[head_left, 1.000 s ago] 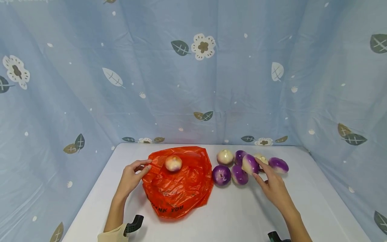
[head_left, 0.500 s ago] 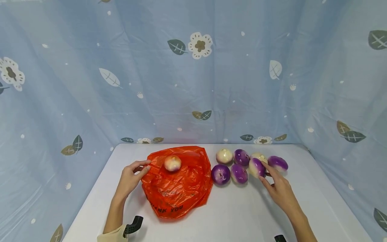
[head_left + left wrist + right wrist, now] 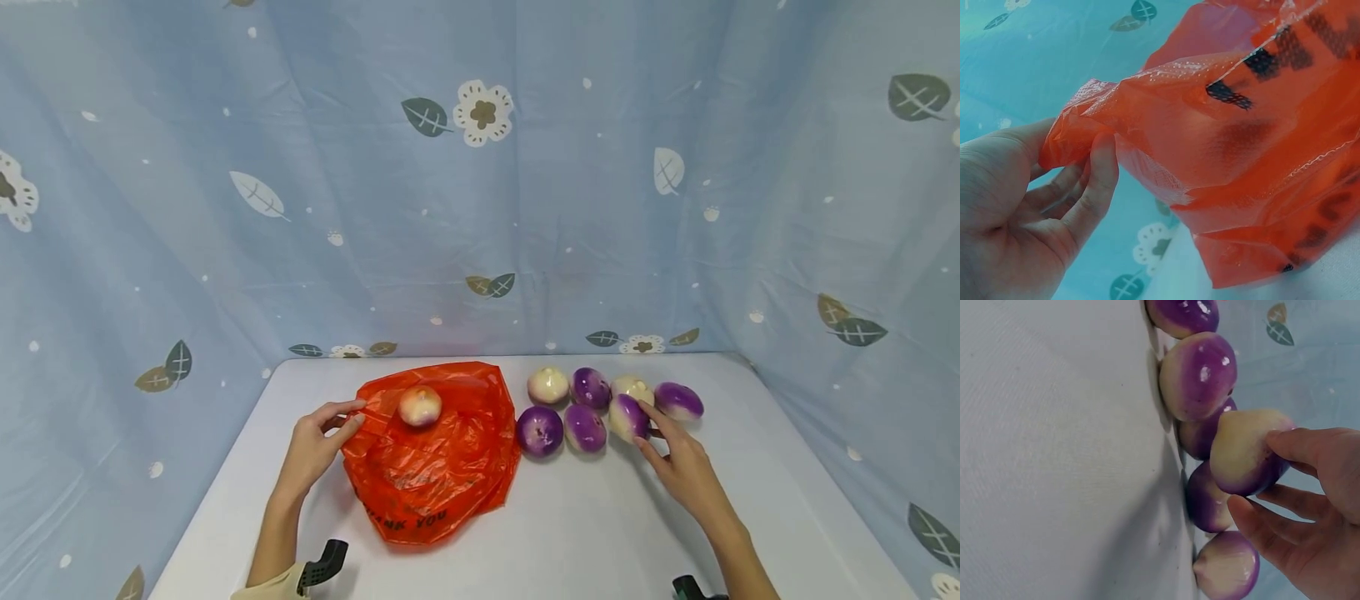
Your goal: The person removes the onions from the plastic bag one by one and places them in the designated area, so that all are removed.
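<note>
At the left, my left hand [image 3: 322, 442] pinches the edge of a red plastic bag [image 3: 427, 467] between thumb and fingers. The left wrist view shows the bag's gathered corner [image 3: 1079, 125] in those fingertips. A pale, reddish-tinted turnip [image 3: 420, 406] shows against the bag's red film near that hand. On the right, my right hand [image 3: 686, 467] holds a glossy purple-and-cream turnip [image 3: 1247, 450] by its sides with thumb and fingers. In the head view it overlaps a cream turnip [image 3: 632, 387] behind it and is beside a purple turnip [image 3: 585, 428].
More turnips sit close together at the back right: a cream one [image 3: 547, 385], a purple one [image 3: 591, 388], a dark purple one [image 3: 539, 431] by the bag, and one [image 3: 678, 401] at the far right. A blue patterned curtain [image 3: 480, 208] surrounds the white table [image 3: 585, 533].
My right hand carried its turnip rightward and slightly down, beside the front ones, uncovering the purple turnip behind; over the last half second it stays about there. My left hand keeps its place on the bag.
</note>
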Demonstrator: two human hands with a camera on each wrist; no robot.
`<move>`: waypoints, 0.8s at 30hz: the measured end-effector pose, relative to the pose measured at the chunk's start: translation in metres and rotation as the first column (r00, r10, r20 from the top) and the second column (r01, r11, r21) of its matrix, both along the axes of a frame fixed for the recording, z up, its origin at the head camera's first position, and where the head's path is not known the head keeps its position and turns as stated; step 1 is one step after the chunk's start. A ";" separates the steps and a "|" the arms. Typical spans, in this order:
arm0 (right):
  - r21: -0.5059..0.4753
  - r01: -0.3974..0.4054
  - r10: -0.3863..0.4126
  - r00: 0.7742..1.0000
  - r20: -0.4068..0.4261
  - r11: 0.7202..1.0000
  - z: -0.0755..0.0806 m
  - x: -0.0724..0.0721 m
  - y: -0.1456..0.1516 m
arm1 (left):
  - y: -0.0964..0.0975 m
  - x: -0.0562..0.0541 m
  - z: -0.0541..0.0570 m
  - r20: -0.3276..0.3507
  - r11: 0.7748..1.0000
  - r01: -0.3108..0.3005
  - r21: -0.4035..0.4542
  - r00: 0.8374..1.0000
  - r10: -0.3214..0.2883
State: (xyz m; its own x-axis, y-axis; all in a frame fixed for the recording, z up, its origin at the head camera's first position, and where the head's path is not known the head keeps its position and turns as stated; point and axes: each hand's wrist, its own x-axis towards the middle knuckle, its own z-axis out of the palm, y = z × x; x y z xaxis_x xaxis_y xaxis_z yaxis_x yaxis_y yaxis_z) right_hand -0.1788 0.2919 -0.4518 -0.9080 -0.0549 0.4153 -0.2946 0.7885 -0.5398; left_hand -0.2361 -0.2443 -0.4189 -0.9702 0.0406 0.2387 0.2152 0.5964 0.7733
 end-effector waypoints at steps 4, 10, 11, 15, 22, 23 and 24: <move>0.010 0.002 -0.003 1.000 0.011 1.000 -0.002 0.000 0.000 | -0.001 -0.001 -0.002 -0.004 1.000 0.006 0.022 1.000 -0.006; 0.047 0.009 -0.010 1.000 0.007 0.999 -0.006 0.002 0.002 | 0.000 -0.001 -0.001 -0.002 0.999 0.020 0.049 1.000 -0.020; 0.054 0.010 -0.010 1.000 0.008 0.999 -0.006 0.002 0.002 | 0.000 -0.001 -0.001 0.001 0.999 0.020 0.049 1.000 -0.020; 0.066 0.008 -0.009 1.000 0.025 0.998 -0.009 0.002 0.001 | 0.001 -0.001 0.000 0.017 0.999 0.012 0.045 1.000 -0.013; 0.070 -0.004 0.001 0.999 0.052 0.998 -0.013 -0.002 0.000 | 0.000 -0.001 0.000 0.020 0.999 0.004 0.041 1.000 -0.005; 0.071 -0.006 0.002 0.999 0.054 0.997 -0.014 -0.002 0.000 | -0.001 0.000 0.000 0.017 0.999 0.004 0.041 1.000 -0.004; 0.068 -0.008 0.005 0.998 0.056 0.998 -0.014 -0.003 0.000 | -0.001 0.000 0.000 0.015 0.999 0.004 0.040 1.000 -0.004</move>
State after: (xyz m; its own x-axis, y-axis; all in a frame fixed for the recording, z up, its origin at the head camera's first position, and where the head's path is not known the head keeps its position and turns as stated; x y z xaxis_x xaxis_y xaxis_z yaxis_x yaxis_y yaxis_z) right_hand -0.1813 0.2916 -0.4655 -0.9292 -0.0874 0.3591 -0.2707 0.8223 -0.5005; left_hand -0.2364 -0.2453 -0.4192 -0.9736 0.0350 0.2257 0.2057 0.5638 0.7999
